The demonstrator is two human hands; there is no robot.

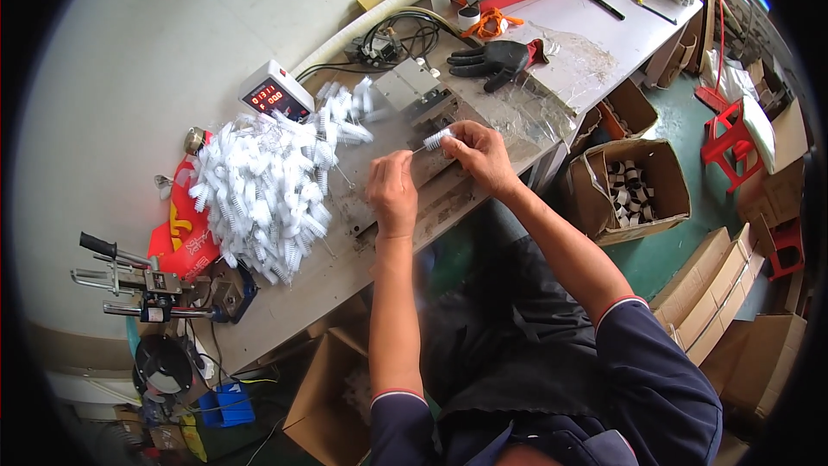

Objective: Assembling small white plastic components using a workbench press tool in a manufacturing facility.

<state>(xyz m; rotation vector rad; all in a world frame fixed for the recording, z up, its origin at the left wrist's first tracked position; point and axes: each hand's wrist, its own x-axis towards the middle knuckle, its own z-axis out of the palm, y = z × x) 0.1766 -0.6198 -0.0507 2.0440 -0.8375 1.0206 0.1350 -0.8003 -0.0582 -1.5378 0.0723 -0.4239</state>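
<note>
Between my two hands is a small white-bristled brush (436,140) with a thin wire stem. My right hand (481,155) pinches its bristled end. My left hand (393,193) has its fingers closed at the far end of the wire stem. Left of my hands lies a large heap of similar white brushes (259,194), some with wire stems sticking out. Just beyond my hands a metal fixture block (407,86) sits on the bench, its lower part partly hidden by my right hand.
A counter box with red digits (276,91) stands behind the heap. A lever clamp (151,289) is at the bench's left end. Farther right lie a black glove (496,62) and an orange cord (492,24). Cardboard boxes (634,229) and a red stool (729,147) stand on the floor.
</note>
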